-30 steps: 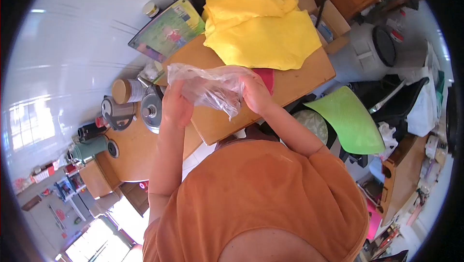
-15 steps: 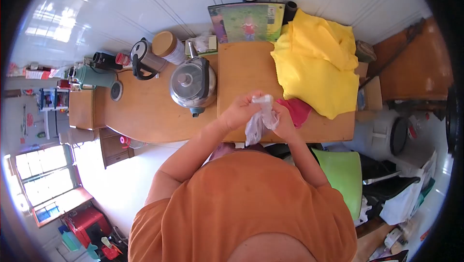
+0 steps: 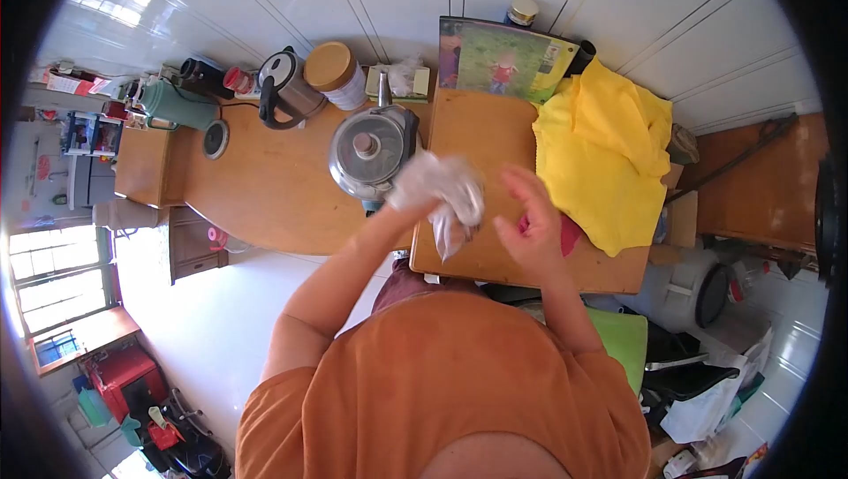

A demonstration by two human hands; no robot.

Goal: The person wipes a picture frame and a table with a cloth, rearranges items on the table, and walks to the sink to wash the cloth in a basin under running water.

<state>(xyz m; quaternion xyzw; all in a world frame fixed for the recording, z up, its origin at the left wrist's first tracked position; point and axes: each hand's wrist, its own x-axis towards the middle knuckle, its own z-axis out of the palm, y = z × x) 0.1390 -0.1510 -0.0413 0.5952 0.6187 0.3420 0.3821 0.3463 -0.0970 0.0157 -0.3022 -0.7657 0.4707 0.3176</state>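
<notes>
Thin, whitish see-through plastic (image 3: 452,181) wraps my left hand (image 3: 422,186) down to the wrist, like a disposable glove. A crumpled end of it hangs below over the table edge. Motion blur and the plastic hide how these fingers lie. My right hand (image 3: 534,221) is bare and raised to the right of it, with thumb and fingers apart and nothing held. Behind the right hand a dark pink cloth (image 3: 570,236) shows in part. Next to it lies a large yellow cloth (image 3: 601,152). Just beyond my left hand stands a steel kettle (image 3: 367,152) with a glass lid.
On the wooden table (image 3: 256,188) stand an electric jug (image 3: 287,90), a tan-lidded tub (image 3: 331,73) and a green flask (image 3: 177,106). A picture board (image 3: 503,60) leans at the wall. A green chair (image 3: 618,342) is close on my right.
Both hands were together on the crumpled plastic. Now the plastic covers my left hand, and my right hand has let go and moved off to the right. The view has shifted.
</notes>
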